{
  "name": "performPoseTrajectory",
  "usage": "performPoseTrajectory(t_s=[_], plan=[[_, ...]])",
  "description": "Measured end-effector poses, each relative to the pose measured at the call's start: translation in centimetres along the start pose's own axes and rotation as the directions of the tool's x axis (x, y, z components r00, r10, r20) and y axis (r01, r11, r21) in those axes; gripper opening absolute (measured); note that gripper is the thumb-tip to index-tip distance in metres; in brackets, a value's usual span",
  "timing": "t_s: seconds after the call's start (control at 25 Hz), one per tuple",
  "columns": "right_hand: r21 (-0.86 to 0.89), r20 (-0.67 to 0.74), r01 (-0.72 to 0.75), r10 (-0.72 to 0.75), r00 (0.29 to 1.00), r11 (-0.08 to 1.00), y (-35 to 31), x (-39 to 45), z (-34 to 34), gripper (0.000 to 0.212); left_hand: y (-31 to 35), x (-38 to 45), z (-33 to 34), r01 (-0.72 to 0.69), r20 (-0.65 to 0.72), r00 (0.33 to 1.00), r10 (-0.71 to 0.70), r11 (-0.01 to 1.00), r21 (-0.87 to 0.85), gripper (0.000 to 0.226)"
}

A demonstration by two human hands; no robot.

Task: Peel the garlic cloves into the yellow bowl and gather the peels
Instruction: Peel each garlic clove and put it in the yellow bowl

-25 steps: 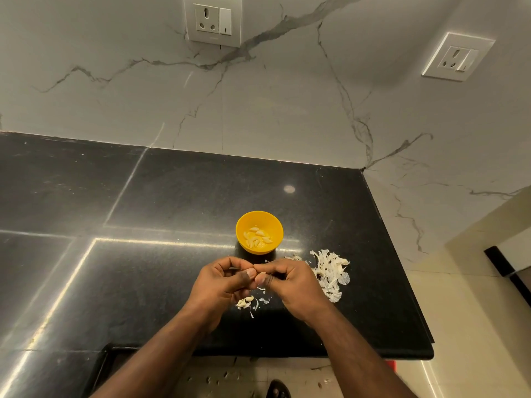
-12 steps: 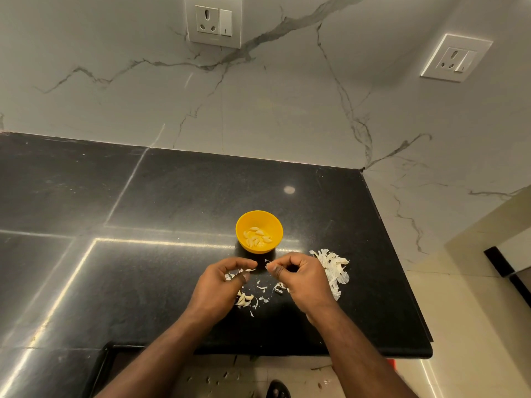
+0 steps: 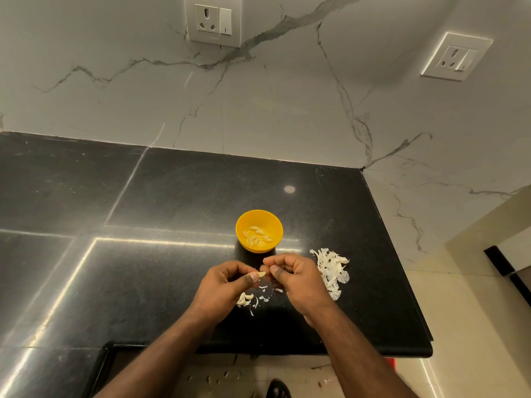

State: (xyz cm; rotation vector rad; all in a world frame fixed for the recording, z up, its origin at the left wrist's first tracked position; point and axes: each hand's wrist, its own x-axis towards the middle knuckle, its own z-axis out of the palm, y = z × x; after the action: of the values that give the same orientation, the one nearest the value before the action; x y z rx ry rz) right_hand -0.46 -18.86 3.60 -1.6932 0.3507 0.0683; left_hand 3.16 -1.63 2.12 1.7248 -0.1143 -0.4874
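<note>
A small yellow bowl (image 3: 240, 225) stands on the black counter and holds several peeled garlic cloves (image 3: 256, 237). Just in front of it my left hand (image 3: 222, 285) pinches a pale garlic clove (image 3: 262, 274) at its fingertips. My right hand (image 3: 296, 278) has its fingers curled, with the fingertips at the same clove. A heap of white peels (image 3: 333, 270) lies to the right of my right hand. A few cloves and peel scraps (image 3: 246, 299) lie on the counter under my left hand.
The black stone counter (image 3: 172, 202) ends at a front edge near my forearms and at a right edge by the tiled wall. Two wall sockets (image 3: 212, 21) (image 3: 456, 56) sit on the marble backsplash. Peel bits lie on the floor below.
My hands parted and dipped toward the counter half a second ago. Now they have risen and met again, with a clove between the fingertips.
</note>
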Motion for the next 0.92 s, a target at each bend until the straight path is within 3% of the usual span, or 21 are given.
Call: performPoseTrajectory(t_s=[0.12,0.32,0.48,0.6,0.68,0.8,0.92], plan=[[-0.08,0.042,0.076,-0.072,0.996,0.994,-0.2,-0.1,-0.2,0.031,0.0,0.1,-0.1,0.018,-0.001,1.0,-0.018,1.0,-0.019,0.01],[-0.178,0.036,0.082,-0.076,0.996,0.981,-0.1,0.1,0.1,0.013,0.0,0.3,-0.2,0.013,0.019,1.0,-0.013,1.0,0.007,0.018],[-0.109,-0.03,0.018,-0.021,0.999,0.994,0.2,0.4,0.0,0.009,-0.9,0.9,-0.6,0.02,-0.06,0.998,-0.015,0.996,0.082,0.03],[-0.069,-0.047,-0.009,0.006,0.999,0.998,0.5,0.6,-0.4,0.023,-1.7,1.3,-1.1,0.041,-0.107,0.994,-0.029,0.993,0.109,0.01],[-0.102,-0.02,-0.017,0.015,1.0,0.995,0.7,0.7,-0.4,0.029,-2.1,1.4,-1.3,0.035,-0.126,0.992,-0.018,0.991,0.132,0.022],[-0.16,-0.036,-0.056,0.051,0.998,0.986,0.9,0.9,-0.3,0.025,-2.6,1.5,-1.7,0.056,-0.165,0.986,-0.035,0.99,0.126,0.02],[-0.098,-0.058,-0.145,0.14,0.989,0.985,1.2,1.3,-0.5,0.016,-3.2,1.3,-1.7,0.089,-0.18,0.981,-0.073,0.993,0.081,0.016]])
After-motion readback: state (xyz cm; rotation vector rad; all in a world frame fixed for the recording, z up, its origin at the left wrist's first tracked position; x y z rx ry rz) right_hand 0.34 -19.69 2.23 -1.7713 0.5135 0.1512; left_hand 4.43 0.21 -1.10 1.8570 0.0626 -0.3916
